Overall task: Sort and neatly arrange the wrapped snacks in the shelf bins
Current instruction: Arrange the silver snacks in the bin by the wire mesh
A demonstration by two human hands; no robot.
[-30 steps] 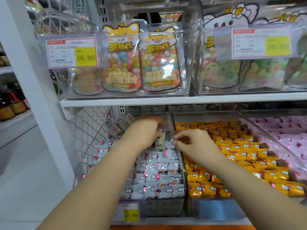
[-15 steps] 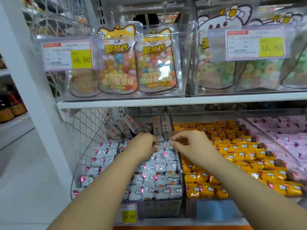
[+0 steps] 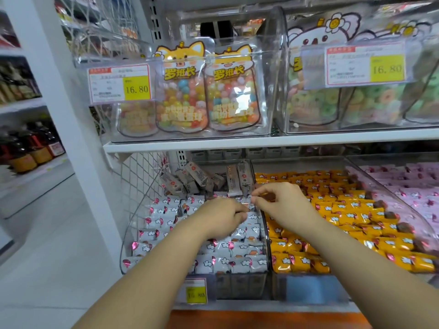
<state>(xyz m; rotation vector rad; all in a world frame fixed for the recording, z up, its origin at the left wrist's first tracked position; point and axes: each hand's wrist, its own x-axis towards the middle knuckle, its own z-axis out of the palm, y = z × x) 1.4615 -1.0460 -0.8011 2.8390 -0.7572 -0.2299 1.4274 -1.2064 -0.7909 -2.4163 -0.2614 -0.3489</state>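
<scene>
The left clear bin [image 3: 131,233] holds rows of white cloud-print wrapped snacks [image 3: 161,222]. Grey-brown wrapped snacks [image 3: 187,179] lie jumbled at its back, and two of them [image 3: 238,179] stand upright against the right wall. My left hand [image 3: 222,217] rests on the white rows, fingers curled round a white snack [image 3: 252,216]. My right hand [image 3: 283,205] hovers at the divider and pinches the top end of that same white wrapper between thumb and forefinger. The hands nearly touch.
To the right stand a bin of orange wrapped snacks [image 3: 337,210] and a bin of pink ones [image 3: 413,188]. The shelf board [image 3: 237,141] above carries clear bins of candy bags [image 3: 181,91]. A price tag [image 3: 196,292] hangs at the front. A wire mesh panel [image 3: 140,172] closes the left side.
Both hands have come down and forward from the bin's back, leaving a grey-brown snack standing upright there. They now meet over the white rows.
</scene>
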